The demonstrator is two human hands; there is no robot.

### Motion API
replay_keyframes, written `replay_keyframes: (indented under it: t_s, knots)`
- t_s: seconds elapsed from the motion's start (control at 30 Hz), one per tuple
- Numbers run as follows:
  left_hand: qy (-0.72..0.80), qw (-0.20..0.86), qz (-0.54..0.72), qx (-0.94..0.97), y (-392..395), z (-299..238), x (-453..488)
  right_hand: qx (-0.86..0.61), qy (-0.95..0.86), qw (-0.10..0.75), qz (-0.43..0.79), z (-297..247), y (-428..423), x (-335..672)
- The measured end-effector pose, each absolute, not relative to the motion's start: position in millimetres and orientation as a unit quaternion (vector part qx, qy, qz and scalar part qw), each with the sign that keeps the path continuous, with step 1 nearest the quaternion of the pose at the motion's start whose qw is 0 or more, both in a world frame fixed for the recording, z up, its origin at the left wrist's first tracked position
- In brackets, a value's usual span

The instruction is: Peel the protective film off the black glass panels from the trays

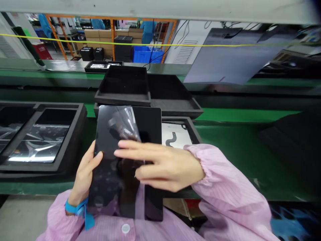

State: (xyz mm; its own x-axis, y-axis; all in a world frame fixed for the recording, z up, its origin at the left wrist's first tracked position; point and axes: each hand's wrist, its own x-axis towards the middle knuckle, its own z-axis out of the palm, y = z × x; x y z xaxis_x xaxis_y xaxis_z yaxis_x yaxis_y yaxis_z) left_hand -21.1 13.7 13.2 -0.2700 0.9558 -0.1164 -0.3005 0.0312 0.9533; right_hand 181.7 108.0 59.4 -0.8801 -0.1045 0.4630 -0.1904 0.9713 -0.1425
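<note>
The green counter (pixel 233 144) is the widest thing in view, running left to right across the scene. At its far right side hangs a pale sheet (pixel 223 57). On the left sits a dark tray (pixel 69 134) with two compartments, each holding a glossy panel. At the far middle, one black tray (pixel 124 82) rests partly over another black tray (pixel 173 104), which reaches out to the right. Nearer, a third dark tray (pixel 195 130) is partly hidden; a silvery plate (pixel 183 135) lies in it.

In front of these, at the near middle, a glossy black panel (pixel 122 190) is held up, tilted toward the wearer. Clear film (pixel 126 120) lies over part of its face, wrinkled and shiny near the far edge. The right hand (pixel 167 165) reaches across from the right, fingers stretched over the face; whether it pinches the film cannot be told. The left hand (pixel 84 174) grasps the panel's left edge, thumb on the front. A blue band (pixel 79 209) circles the left wrist. A dark curved ribbon (pixel 171 139) lies on the plate, and a white button (pixel 125 228) shows on the pink garment (pixel 230 187).
</note>
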Motion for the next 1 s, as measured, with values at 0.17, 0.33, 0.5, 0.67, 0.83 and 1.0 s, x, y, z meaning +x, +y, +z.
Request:
replay_keyframes:
  t_s: [0.17, 0.33, 0.5, 0.67, 0.83, 1.0]
  knots:
    - [0.499, 0.512, 0.651, 0.256, 25.7, 7.8, -9.0, -0.187, -0.843, 0.499, 0.070, 34.7, 125.9, 184.0]
    - [0.486, 0.518, 0.668, 0.221, 21.5, 9.2, 6.2, -0.269, -0.689, 0.609, 0.287, 18.8, 125.8, 179.1]
    - [0.336, 0.644, 0.617, 0.302, 7.6, 24.1, 6.9, -0.264, -0.573, 0.675, 0.383, 18.5, 120.4, 177.3]
    - [0.290, 0.667, 0.577, 0.373, 1.8, 24.3, 0.2, -0.255, -0.553, 0.692, 0.387, 23.4, 115.7, 176.8]
    - [0.310, 0.659, 0.563, 0.391, 2.8, 18.5, -1.3, -0.247, -0.543, 0.720, 0.353, 26.1, 110.1, 175.7]
    - [0.284, 0.672, 0.554, 0.400, 3.4, 19.3, -2.8, -0.237, -0.524, 0.740, 0.349, 27.9, 107.3, 176.3]
